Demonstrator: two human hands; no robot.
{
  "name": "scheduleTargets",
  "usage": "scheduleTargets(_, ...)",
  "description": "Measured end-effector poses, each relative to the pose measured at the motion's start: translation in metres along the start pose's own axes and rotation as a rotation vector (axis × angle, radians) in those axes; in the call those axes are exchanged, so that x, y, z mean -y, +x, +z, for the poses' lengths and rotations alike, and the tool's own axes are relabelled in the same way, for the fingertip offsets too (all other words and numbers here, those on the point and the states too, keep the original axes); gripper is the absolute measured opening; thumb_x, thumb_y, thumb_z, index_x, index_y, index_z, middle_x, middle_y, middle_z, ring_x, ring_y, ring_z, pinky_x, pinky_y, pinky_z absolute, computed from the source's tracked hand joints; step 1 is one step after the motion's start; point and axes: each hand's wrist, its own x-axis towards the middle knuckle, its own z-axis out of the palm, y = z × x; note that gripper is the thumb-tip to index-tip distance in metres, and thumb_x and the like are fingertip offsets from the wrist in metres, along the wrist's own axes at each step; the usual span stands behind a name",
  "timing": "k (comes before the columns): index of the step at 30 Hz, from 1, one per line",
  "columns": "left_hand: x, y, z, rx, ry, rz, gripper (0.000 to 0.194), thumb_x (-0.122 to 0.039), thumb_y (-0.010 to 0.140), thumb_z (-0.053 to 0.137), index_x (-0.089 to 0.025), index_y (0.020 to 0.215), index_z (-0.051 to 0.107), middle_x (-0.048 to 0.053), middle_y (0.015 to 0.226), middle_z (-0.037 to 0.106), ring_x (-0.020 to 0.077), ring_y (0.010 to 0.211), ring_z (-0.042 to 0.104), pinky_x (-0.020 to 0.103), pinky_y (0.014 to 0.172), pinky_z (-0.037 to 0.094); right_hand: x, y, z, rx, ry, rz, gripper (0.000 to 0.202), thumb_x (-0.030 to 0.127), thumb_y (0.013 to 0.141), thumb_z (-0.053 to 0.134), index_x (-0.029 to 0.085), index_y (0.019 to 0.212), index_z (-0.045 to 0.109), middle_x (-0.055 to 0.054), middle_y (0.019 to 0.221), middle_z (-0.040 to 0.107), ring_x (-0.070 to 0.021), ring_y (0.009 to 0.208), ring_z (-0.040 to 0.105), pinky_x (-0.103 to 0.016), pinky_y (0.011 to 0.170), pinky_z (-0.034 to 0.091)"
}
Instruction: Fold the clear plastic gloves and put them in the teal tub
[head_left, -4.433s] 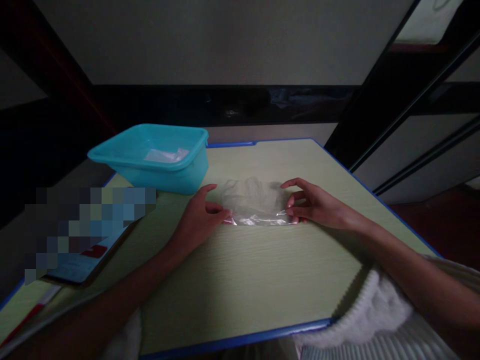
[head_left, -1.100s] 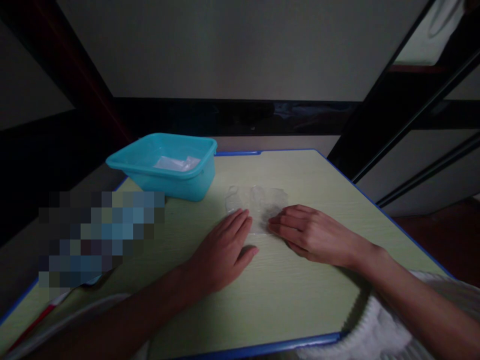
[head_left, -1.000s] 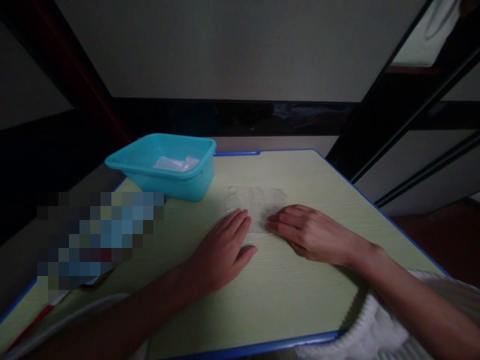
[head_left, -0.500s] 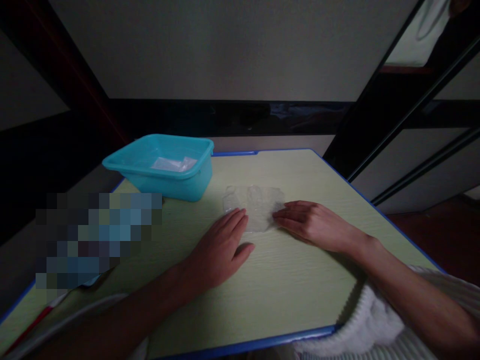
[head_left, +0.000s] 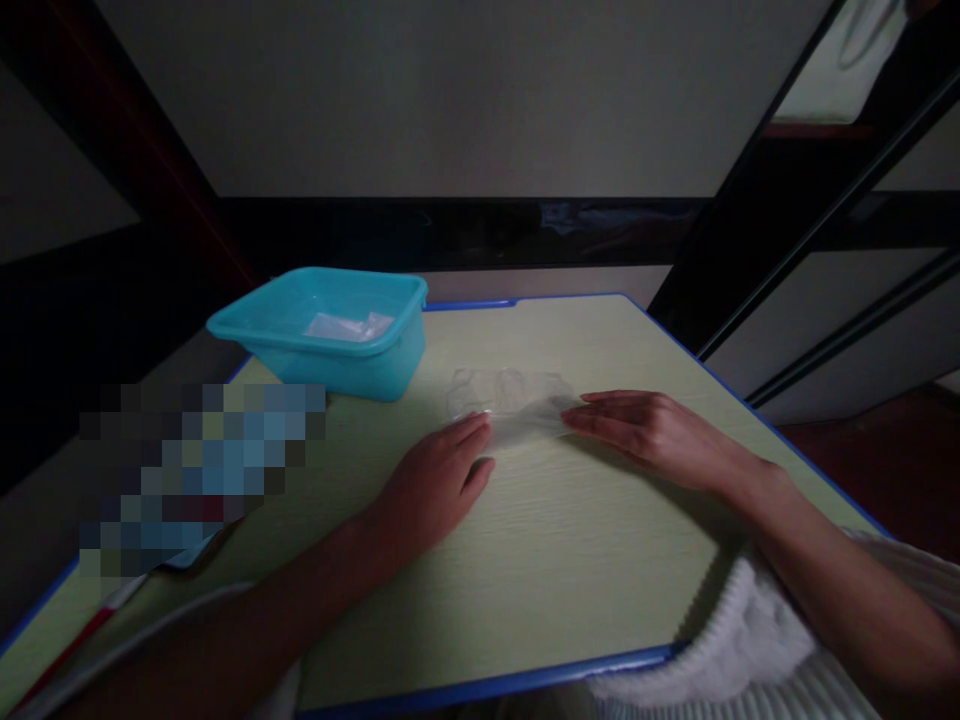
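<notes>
A clear plastic bag [head_left: 514,390] lies flattened in the middle of the table, wrinkled along its far side. My left hand [head_left: 431,485] rests palm down, with its outstretched fingertips on the bag's near left part and its thumb apart. At the bag's right edge, my right hand [head_left: 649,430] has its fingers and thumb closed on the film. The near right corner looks slightly raised there. The thumb of the right hand is mostly hidden under the fingers.
A turquoise plastic basin [head_left: 341,370] stands at the back left, holding whitish plastic packets [head_left: 349,326]. Left of my left arm lies a pixelated bluish flat object [head_left: 225,470], with a red and white stick-like thing [head_left: 101,620] nearby. Blue trim [head_left: 495,690] edges the pale table.
My right hand has shifted slightly right and away from me, and the bag's near right edge has come up with it. My left hand has slid a little to the left.
</notes>
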Motion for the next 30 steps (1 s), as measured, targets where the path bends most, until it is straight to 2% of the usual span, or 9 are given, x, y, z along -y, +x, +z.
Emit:
scheduleTargets(6,0.002,0.006,-0.002,-0.004,0.013,-0.039,0.027,-0.008,0.082,0.049,-0.009,0.106,0.061,0.014,0.116,0.064,0.0217,0.106,0.062,0.033,0.092,0.05,-0.001,-0.001,0.002,-0.015,0.095,0.07,0.031,0.015,0.094,0.036,0.011,0.107,0.064,-0.011,0.096,0.071,-0.0194,0.089,0.067,-0.033,0.081,0.056)
scheduleTargets(11,0.007,0.009,-0.004,-0.007,0.004,-0.102,0.029,-0.004,0.082,0.044,-0.013,0.1,0.065,0.01,0.111,0.067,0.0217,0.098,0.066,0.036,0.089,0.052,-0.002,0.0,0.0,-0.07,0.184,0.104,0.03,0.019,0.094,0.037,0.012,0.104,0.064,-0.01,0.096,0.071,-0.0182,0.087,0.067,-0.033,0.08,0.056)
scheduleTargets(16,0.016,0.007,-0.008,-0.123,-0.14,-0.118,0.029,-0.007,0.083,0.043,-0.013,0.098,0.068,0.01,0.109,0.068,0.0217,0.097,0.066,0.036,0.088,0.052,-0.002,0.003,-0.005,-0.167,0.259,0.156,0.026,0.018,0.093,0.04,0.014,0.102,0.064,-0.009,0.096,0.071,-0.0168,0.086,0.068,-0.03,0.077,0.056)
scheduleTargets(24,0.01,0.008,-0.034,-0.209,-0.317,-0.242,0.023,-0.018,0.083,0.051,-0.018,0.093,0.071,0.004,0.101,0.071,0.0221,0.092,0.068,0.036,0.087,0.053,-0.001,0.004,-0.011,-0.307,0.336,0.368,0.018,0.021,0.089,0.049,0.02,0.091,0.067,-0.004,0.089,0.073,-0.016,0.075,0.069,-0.026,0.065,0.056)
scheduleTargets(30,0.003,0.01,-0.054,-0.319,-0.33,-0.241,0.019,-0.023,0.084,0.054,-0.022,0.089,0.071,0.001,0.093,0.073,0.0189,0.085,0.07,0.032,0.082,0.054,0.005,0.004,-0.016,-0.484,0.42,0.511,0.011,0.023,0.085,0.057,0.025,0.081,0.068,-0.001,0.078,0.073,-0.0163,0.065,0.069,-0.027,0.058,0.056)
